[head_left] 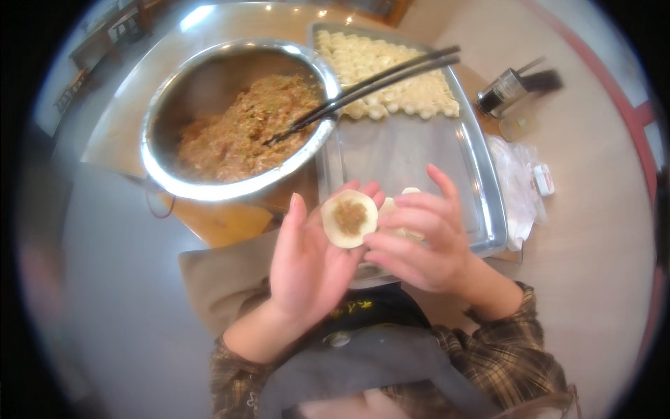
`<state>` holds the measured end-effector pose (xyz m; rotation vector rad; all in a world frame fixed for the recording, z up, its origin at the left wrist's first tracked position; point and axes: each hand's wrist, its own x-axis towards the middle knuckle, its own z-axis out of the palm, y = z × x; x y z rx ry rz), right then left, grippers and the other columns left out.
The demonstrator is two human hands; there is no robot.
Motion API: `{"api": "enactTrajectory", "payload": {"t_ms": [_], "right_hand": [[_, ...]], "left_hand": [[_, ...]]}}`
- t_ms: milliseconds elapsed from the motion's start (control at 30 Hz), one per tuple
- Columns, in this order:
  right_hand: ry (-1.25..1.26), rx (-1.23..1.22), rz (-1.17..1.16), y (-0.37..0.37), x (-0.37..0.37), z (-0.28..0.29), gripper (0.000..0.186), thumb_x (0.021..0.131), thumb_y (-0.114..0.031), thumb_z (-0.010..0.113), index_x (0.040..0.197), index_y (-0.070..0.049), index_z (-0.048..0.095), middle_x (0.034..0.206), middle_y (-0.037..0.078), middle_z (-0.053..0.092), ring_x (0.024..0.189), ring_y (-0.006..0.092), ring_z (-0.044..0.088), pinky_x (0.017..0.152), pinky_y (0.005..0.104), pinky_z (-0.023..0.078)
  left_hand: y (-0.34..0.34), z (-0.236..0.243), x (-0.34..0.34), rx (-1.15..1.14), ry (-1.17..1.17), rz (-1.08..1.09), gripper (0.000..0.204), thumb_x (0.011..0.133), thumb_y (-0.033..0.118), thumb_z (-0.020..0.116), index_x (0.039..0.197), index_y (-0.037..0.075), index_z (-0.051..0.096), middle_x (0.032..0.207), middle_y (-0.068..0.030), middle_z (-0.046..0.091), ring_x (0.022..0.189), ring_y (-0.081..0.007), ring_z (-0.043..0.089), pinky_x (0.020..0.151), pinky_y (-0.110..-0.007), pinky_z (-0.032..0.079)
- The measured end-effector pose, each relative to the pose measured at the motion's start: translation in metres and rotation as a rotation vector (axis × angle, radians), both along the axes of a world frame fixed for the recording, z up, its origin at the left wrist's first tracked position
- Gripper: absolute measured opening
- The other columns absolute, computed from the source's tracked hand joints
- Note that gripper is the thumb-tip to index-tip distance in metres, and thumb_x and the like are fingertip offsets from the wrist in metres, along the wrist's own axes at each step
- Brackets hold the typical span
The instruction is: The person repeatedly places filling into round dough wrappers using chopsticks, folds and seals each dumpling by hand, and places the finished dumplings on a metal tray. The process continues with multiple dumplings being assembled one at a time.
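Note:
A round dumpling wrapper [333, 236] lies across the fingers of my left hand [307, 262], which is turned palm up with the thumb out to the side. A dab of meat filling [350, 217] sits in the wrapper's middle, and the wrapper is still unfolded. My right hand [429, 241] is at the wrapper's right edge, its fingertips touching or very close to it, fingers spread and thumb raised. Behind those fingers, more pale wrappers [388, 207] show in part over the near end of the tray.
A steel bowl [155, 157] of meat filling [244, 126] stands at the far left. Black chopsticks [363, 91] rest in it, sticking out over the metal tray [405, 150]. Rows of dumplings [380, 66] cover the tray's far end. Right of it are a utensil canister [501, 92] and a plastic bag [515, 185].

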<state>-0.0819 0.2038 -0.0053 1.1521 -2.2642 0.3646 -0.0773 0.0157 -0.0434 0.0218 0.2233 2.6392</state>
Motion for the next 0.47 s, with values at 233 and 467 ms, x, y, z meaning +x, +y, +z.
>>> {"api": "enactTrajectory", "payload": {"t_ms": [233, 467], "right_hand": [[0.084, -0.182, -0.117, 0.011, -0.002, -0.016, 0.027, 0.064, -0.019, 0.086, 0.086, -0.026, 0.074, 0.113, -0.002, 0.059, 0.115, 0.0279, 0.049, 0.112, 0.0588, 0.032], [-0.019, -0.177, -0.039, 0.006, 0.001, -0.016, 0.03, 0.062, -0.018, 0.086, 0.087, -0.028, 0.073, 0.123, 0.001, 0.056, 0.12, 0.0284, 0.045, 0.114, 0.0604, 0.029]], "left_hand": [[0.005, 0.007, 0.006, -0.023, 0.011, -0.049, 0.073, 0.104, 0.054, 0.027, 0.145, -0.007, 0.031, 0.151, -0.0241, 0.036, 0.143, -0.031, 0.032, 0.118, -0.043, 0.024], [0.006, 0.008, 0.008, -0.132, 0.071, -0.073, 0.07, 0.104, 0.052, 0.028, 0.146, -0.005, 0.032, 0.152, -0.0217, 0.035, 0.142, -0.0301, 0.033, 0.119, -0.042, 0.023]]}}
